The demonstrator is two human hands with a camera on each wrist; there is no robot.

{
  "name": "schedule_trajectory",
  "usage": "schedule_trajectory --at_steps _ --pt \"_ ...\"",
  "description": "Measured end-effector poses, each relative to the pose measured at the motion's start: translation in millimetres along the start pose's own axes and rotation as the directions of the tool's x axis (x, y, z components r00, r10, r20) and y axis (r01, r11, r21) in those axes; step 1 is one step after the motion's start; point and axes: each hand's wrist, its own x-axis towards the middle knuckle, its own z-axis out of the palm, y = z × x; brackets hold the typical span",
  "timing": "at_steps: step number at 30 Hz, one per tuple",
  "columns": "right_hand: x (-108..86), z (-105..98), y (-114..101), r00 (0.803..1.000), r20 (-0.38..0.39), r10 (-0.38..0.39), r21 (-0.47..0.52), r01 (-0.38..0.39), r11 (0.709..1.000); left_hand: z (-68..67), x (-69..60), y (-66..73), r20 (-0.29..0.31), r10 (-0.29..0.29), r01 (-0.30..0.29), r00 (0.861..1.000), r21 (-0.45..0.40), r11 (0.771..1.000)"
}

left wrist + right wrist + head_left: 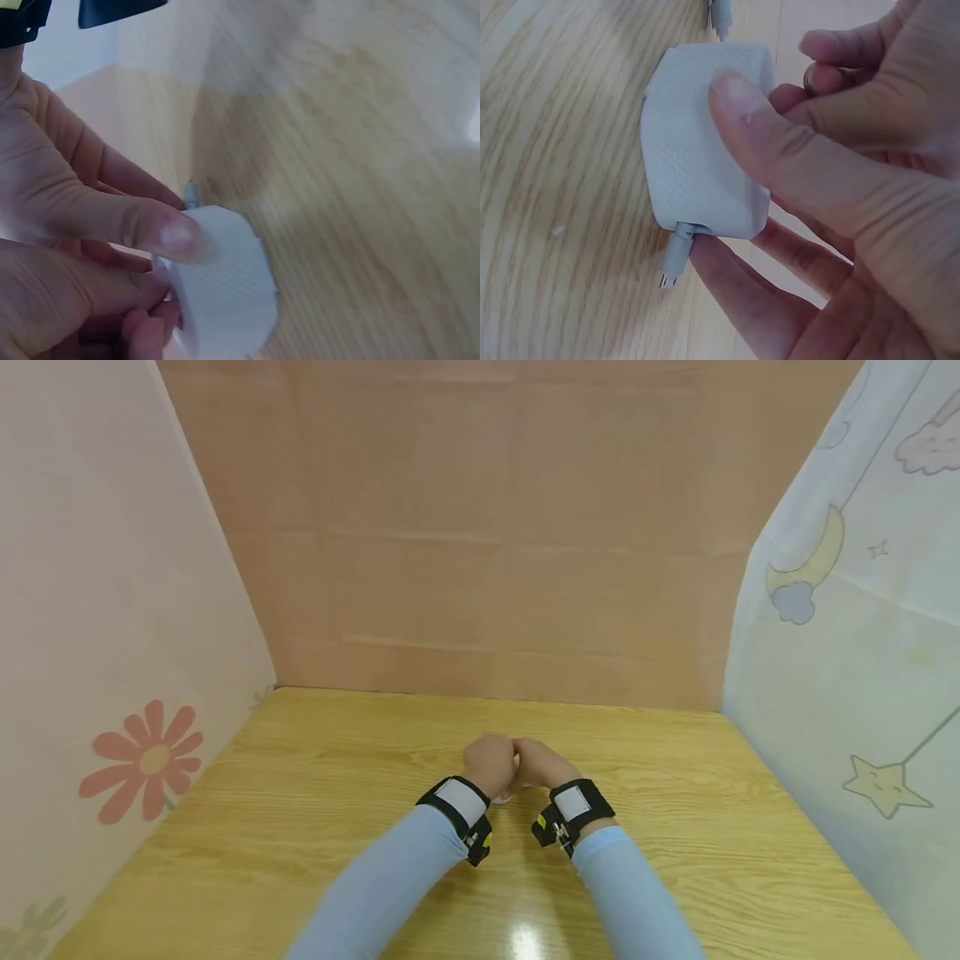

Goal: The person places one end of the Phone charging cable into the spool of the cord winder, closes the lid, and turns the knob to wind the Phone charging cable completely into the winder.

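Both hands meet near the middle of the wooden table around a white faceted case with short grey cable ends, which looks like a retractable charging cable (697, 150). My right hand (840, 180) grips the case, thumb on its face and other fingers behind. A micro-USB-like plug (675, 255) sticks out at one end; a second grey cable end (720, 19) shows at the other. My left hand (45, 300) has curled fingers against the edge of the case; what exactly they pinch is partly hidden. From the head view, the left hand (490, 762) and right hand (543, 763) mostly cover the case.
The wooden table (337, 827) extends around the hands. A brown paper-like backing (495, 535) stands behind it. A flower-patterned sheet (112, 610) hangs at the left and a moon-and-star patterned sheet (847, 677) at the right.
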Motion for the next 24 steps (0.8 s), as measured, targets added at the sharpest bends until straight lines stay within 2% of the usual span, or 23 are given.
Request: schedule_trajectory --at_steps 3,5,7,9,11,13,15,19,24 --pt "-0.4 0.0 0.3 1.0 0.008 0.013 0.014 -0.013 1.0 3.1 1.5 -5.1 -0.007 0.065 -0.065 0.998 0.021 0.998" --pt "-0.5 -0.1 -0.1 1.0 0.01 0.024 0.016 -0.024 1.0 3.1 4.6 -10.3 -0.001 0.13 -0.13 0.992 0.04 0.991" --pt "-0.2 -0.4 -0.4 1.0 0.011 0.027 0.014 -0.027 1.0 2.0 8.7 -16.2 0.017 0.218 -0.219 0.976 0.069 0.973" --pt "0.2 -0.6 -0.3 1.0 0.011 0.024 0.015 -0.025 1.0 1.6 14.4 -22.9 0.042 0.322 -0.325 0.946 0.097 0.941" --pt "-0.3 -0.1 -0.6 0.999 0.013 0.032 0.027 -0.032 0.999 1.8 18.6 -30.3 0.067 0.43 -0.435 0.9 0.127 0.891" --pt "-0.6 0.2 -0.8 0.999 0.015 0.041 0.043 -0.041 0.998 2.3 22.2 -36.9 0.087 0.54 -0.547 0.837 0.149 0.824" --pt "-0.3 0.6 -0.9 0.999 0.021 0.041 0.054 -0.042 0.998 3.2 25.1 -42.5 0.095 0.626 -0.632 0.774 0.154 0.759" --pt "0.0 -0.2 -3.1 0.999 0.04 0.017 0.051 -0.019 0.999 4.2 28.2 -50.3 0.076 0.74 -0.74 0.669 0.165 0.652" --pt "-0.9 -1.7 -4.7 0.999 0.046 0.002 0.055 -0.004 0.998 6.4 29.1 -58.6 0.013 0.863 -0.818 0.506 0.324 0.475"
